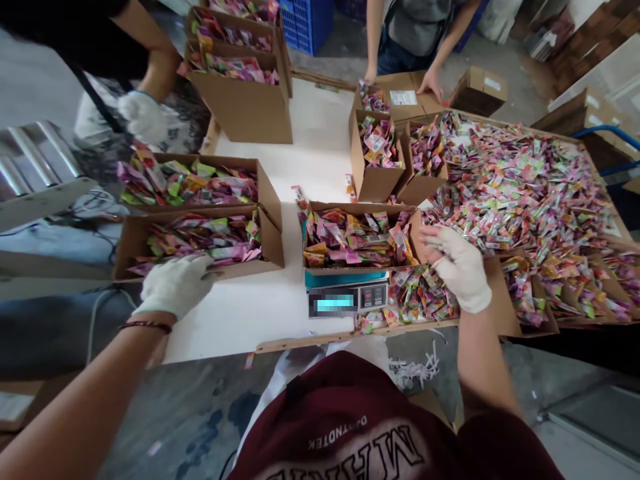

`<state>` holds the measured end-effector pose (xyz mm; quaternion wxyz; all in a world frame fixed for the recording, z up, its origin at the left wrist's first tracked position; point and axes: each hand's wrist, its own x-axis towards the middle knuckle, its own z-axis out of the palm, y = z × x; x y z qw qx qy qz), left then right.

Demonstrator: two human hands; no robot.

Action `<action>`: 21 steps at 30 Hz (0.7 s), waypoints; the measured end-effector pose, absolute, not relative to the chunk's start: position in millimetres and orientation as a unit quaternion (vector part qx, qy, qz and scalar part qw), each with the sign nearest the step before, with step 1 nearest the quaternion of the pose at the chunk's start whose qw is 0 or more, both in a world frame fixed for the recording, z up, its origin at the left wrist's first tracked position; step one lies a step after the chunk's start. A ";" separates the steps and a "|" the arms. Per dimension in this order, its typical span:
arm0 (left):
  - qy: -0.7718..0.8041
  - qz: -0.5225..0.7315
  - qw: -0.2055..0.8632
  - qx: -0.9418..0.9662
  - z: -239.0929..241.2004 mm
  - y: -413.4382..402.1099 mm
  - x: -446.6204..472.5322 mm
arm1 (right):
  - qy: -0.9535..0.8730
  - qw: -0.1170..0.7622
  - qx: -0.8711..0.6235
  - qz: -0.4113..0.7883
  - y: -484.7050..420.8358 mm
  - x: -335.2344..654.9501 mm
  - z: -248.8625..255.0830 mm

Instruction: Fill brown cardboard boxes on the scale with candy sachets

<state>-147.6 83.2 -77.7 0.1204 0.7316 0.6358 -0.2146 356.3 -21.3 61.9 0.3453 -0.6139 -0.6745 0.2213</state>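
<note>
In a white glove, my left hand (177, 287) lies at the near edge of a cardboard box (273, 243) full of small wrapped packets, its fingers stretched along the rim. My right hand (460, 270), in a glove that leaves the fingertips bare, is at the right end of another packet-filled box (357, 270); its fingers are apart and nothing shows in them. That second box rests on a weighing scale (370, 297) with a lit, blurred display. Loose packets (425, 297) lie right of the scale.
A big heap of packets (530, 180) covers the table's right side. More filled boxes stand at the left (265, 180), at the back (245, 107) and behind the scale (380, 183). A co-worker's gloved hand (143, 117) is at left; another person's hand (431, 83) touches a box at the back.
</note>
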 end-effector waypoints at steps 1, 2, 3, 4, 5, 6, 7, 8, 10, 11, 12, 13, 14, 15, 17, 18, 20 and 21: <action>0.627 -0.201 0.130 0.741 -76.1 80.7 -150.5 | -0.620 0.356 -0.664 0.220 -24.7 369.6 43.0; 0.619 -0.177 0.136 0.753 -73.4 77.2 -153.1 | -0.572 0.345 -0.711 0.219 -27.8 381.1 22.6; 0.614 -0.142 0.140 0.764 -69.5 72.6 -155.2 | -0.537 0.322 -0.747 0.220 -31.1 389.2 1.8; 0.611 -0.102 0.140 0.772 -64.2 67.3 -156.7 | -0.516 0.295 -0.772 0.226 -35.2 393.3 -18.0; 0.611 -0.061 0.139 0.777 -57.5 61.5 -157.2 | -0.504 0.271 -0.785 0.235 -40.4 393.2 -35.7; 0.612 -0.025 0.138 0.778 -49.5 55.8 -156.6 | -0.501 0.253 -0.790 0.246 -47.2 389.6 -50.2; 0.615 0.003 0.137 0.776 -40.5 50.6 -154.8 | -0.501 0.239 -0.791 0.257 -55.7 383.7 -61.2; 0.617 0.028 0.136 0.774 -30.6 46.4 -151.8 | -0.500 0.225 -0.793 0.267 -65.5 376.7 -68.4; 0.614 0.077 0.129 0.775 -9.2 41.7 -141.7 | -0.495 0.199 -0.799 0.280 -87.1 363.9 -73.4; 0.607 0.108 0.124 0.778 2.0 41.3 -134.3 | -0.491 0.187 -0.802 0.283 -97.4 359.6 -72.7; 0.594 0.142 0.120 0.783 13.2 42.0 -125.4 | -0.487 0.176 -0.806 0.285 -106.4 357.2 -71.1; 0.575 0.179 0.118 0.789 24.3 43.4 -114.8 | -0.483 0.167 -0.811 0.285 -113.5 356.5 -69.1; 0.552 0.216 0.120 0.796 35.2 45.2 -103.0 | -0.479 0.158 -0.816 0.283 -118.5 357.5 -67.4; 0.525 0.247 0.125 0.805 45.5 47.2 -90.0 | -0.475 0.150 -0.821 0.281 -121.5 359.7 -66.1; 0.470 0.286 0.138 0.823 64.2 50.9 -62.9 | -0.469 0.138 -0.829 0.272 -122.1 366.5 -65.3; 0.443 0.297 0.145 0.834 72.1 52.6 -49.6 | -0.468 0.134 -0.831 0.268 -120.7 370.5 -65.4; 0.393 0.313 0.157 0.851 84.7 55.7 -25.5 | -0.469 0.129 -0.835 0.258 -116.9 378.8 -66.4; 0.372 0.319 0.165 0.856 88.9 57.2 -14.7 | -0.470 0.129 -0.835 0.254 -115.2 382.9 -67.0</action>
